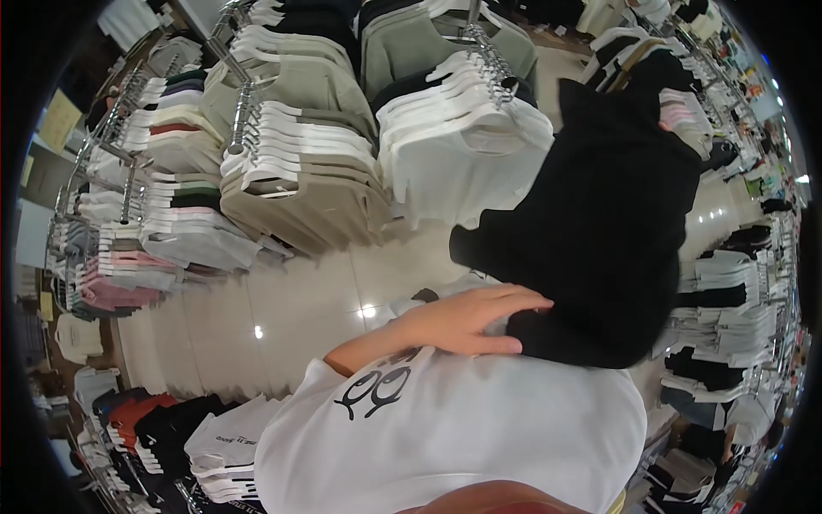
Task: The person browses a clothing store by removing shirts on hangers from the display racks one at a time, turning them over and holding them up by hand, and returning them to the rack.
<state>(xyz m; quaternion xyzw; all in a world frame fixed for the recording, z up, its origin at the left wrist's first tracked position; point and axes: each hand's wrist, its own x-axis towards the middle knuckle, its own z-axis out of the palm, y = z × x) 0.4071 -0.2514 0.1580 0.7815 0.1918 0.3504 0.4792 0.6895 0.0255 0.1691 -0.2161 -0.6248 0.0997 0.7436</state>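
A black short-sleeved top (608,223) is held up on the right, hanging in front of my white printed T-shirt. My left hand (467,321) reaches in from the left, thumb and fingers apart, with the fingertips lying against the black top's lower left edge. A little grey cloth shows between thumb and fingers. Most of my right hand is hidden behind the black top; only a small reddish-pink spot, perhaps a fingertip, shows at its upper right edge.
Ahead, racks carry white tops (462,163) and beige tops (300,197) on white hangers. Chrome rails (244,111) jut toward me. More clothes line the left side, the lower left and the right (723,295). Shiny tiled floor (308,300) lies between.
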